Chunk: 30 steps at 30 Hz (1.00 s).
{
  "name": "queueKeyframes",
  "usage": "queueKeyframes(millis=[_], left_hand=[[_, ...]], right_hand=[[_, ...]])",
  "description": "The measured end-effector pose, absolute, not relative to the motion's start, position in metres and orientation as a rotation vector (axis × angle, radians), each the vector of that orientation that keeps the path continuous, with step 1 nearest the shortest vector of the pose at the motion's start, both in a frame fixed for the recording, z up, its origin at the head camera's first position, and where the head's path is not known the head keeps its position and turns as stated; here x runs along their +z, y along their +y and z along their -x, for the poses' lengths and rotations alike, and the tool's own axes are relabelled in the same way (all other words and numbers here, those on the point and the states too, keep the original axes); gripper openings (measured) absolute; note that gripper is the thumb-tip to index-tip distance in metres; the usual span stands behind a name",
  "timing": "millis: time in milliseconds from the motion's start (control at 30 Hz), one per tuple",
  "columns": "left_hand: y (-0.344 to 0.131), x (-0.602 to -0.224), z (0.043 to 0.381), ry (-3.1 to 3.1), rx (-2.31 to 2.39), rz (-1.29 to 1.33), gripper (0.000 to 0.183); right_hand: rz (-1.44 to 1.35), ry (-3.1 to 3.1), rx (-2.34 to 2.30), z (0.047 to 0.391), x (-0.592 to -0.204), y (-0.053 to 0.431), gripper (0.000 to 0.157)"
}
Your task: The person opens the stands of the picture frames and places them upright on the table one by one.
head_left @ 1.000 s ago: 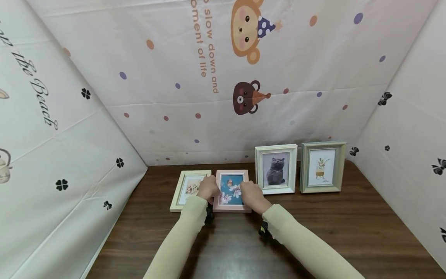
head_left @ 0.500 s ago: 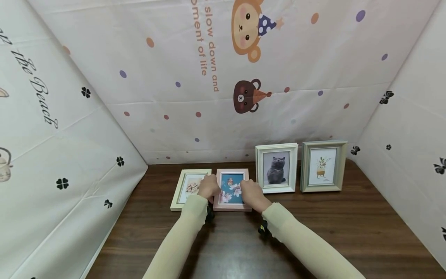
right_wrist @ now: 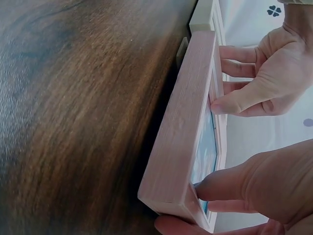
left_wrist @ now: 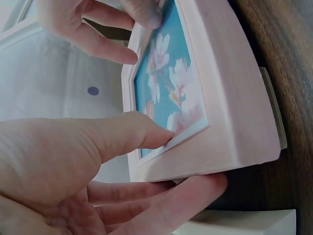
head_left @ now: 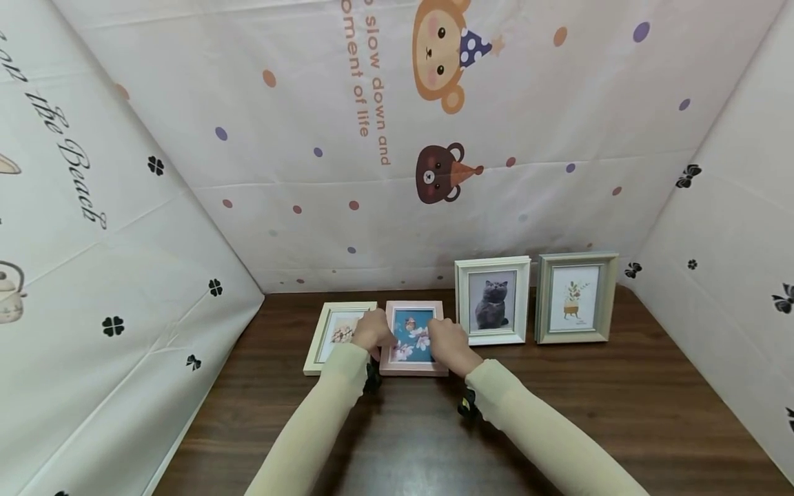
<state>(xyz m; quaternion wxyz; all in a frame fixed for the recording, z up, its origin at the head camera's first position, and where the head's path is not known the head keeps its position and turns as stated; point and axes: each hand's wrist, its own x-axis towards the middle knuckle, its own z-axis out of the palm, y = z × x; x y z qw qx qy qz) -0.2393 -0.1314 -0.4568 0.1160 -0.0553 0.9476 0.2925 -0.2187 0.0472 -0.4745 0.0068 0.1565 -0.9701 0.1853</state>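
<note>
A pink picture frame (head_left: 414, 370) with white blossoms on blue lies face up on the brown table, between both hands. My left hand (head_left: 373, 332) grips its left side; in the left wrist view the thumb (left_wrist: 146, 133) presses the front while fingers (left_wrist: 195, 193) curl against the outer side. My right hand (head_left: 451, 346) holds the right side likewise, its thumb on the front in the right wrist view (right_wrist: 220, 188). A dark gap and a thin greenish edge (right_wrist: 182, 53) show under the pink frame. Left of it lies a cream picture frame (head_left: 313, 358), partly hidden by my left hand.
A white frame with a grey cat picture (head_left: 492, 301) stands upright at the back, right of the pink one. Beside it stands a grey-green frame with a potted plant picture (head_left: 575, 297). Printed white cloth (head_left: 372, 227) rises behind the wooden table (head_left: 422, 434) and at both sides.
</note>
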Motion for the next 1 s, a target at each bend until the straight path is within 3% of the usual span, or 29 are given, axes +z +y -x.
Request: queueKeyframes(millis=[300,500,733,867,1000], left_hand=[[-0.134,-0.458,0.230,2.883,0.886,0.176,0.026],[-0.140,-0.454,0.221,3.004,0.931,0.140,0.022],[-0.144,-0.452,0.215,3.125,1.008,0.172,0.028],[-0.145,-0.455,0.212,3.199,1.109,0.181,0.025],[-0.146,-0.456,0.209,3.264,1.206,0.187,0.023]], right_hand=[[-0.465,-2.967,0.597,0.215,-0.470,0.047,0.011],[-0.368,-2.901,0.613,0.214,-0.467,0.043,0.054],[-0.319,-2.776,0.662,0.215,-0.462,0.042,0.081],[-0.292,-2.704,0.710,0.218,-0.459,0.042,0.088],[-0.270,-2.632,0.740,0.221,-0.458,0.042,0.085]])
